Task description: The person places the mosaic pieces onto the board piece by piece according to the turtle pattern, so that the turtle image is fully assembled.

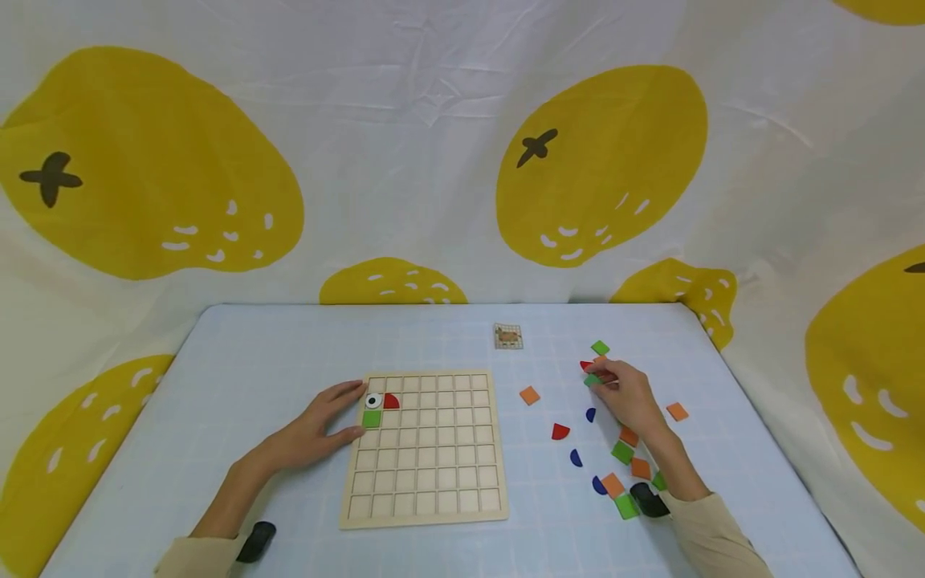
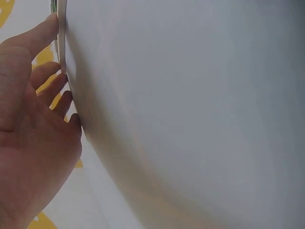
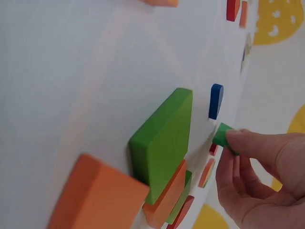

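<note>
A wooden grid board [image 1: 426, 466] lies on the table in the head view. At its upper left sit a white tile with a black eye [image 1: 372, 400], a red quarter-circle [image 1: 391, 401] and a green square [image 1: 372, 419]. My left hand [image 1: 318, 429] rests at the board's left edge, fingers and thumb fairly straight against it. To the right, my right hand [image 1: 630, 395] pinches a green square tile [image 3: 222, 135] between thumb and fingers, over loose pieces. In the left wrist view the left hand [image 2: 38, 114] touches the board's side [image 2: 62, 38].
A small picture card [image 1: 509, 336] lies behind the board. Loose pieces are scattered at the right: an orange square [image 1: 530, 395], a red quarter-circle [image 1: 560, 432], blue half-circles [image 1: 576, 457] and several more green and orange squares. A patterned cloth [image 1: 433, 160] hangs behind the table.
</note>
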The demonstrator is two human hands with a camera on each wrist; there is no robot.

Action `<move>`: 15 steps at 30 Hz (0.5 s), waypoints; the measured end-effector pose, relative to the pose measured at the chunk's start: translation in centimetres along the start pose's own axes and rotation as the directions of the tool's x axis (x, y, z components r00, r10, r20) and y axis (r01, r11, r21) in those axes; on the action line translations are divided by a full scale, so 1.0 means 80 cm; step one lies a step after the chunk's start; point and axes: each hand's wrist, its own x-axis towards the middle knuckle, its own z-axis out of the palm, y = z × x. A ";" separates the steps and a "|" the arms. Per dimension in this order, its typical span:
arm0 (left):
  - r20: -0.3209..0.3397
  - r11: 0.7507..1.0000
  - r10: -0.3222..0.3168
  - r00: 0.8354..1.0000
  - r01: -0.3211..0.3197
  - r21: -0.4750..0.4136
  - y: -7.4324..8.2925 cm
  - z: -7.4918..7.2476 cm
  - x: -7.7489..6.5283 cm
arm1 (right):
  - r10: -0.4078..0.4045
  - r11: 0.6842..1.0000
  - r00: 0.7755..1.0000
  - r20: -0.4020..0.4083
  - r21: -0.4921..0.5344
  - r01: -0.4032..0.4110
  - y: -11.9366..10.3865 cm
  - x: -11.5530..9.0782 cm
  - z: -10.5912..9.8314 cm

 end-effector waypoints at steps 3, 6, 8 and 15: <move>0.001 1.000 0.000 1.000 0.000 -0.001 -0.001 0.000 0.000 | -0.024 0.999 1.000 -0.006 0.021 0.024 -0.007 -0.001 0.002; 0.005 1.000 -0.007 1.000 0.007 -0.001 -0.001 0.000 0.000 | -0.030 0.999 1.000 -0.006 0.039 0.030 -0.015 -0.002 0.006; 0.008 1.000 -0.013 1.000 0.013 -0.003 0.000 0.000 0.000 | -0.038 0.998 0.999 -0.003 0.051 0.038 -0.018 -0.002 0.009; 0.000 1.000 -0.010 1.000 0.010 -0.003 0.003 -0.001 0.000 | -0.094 0.989 0.996 -0.006 0.113 0.095 -0.032 0.000 0.021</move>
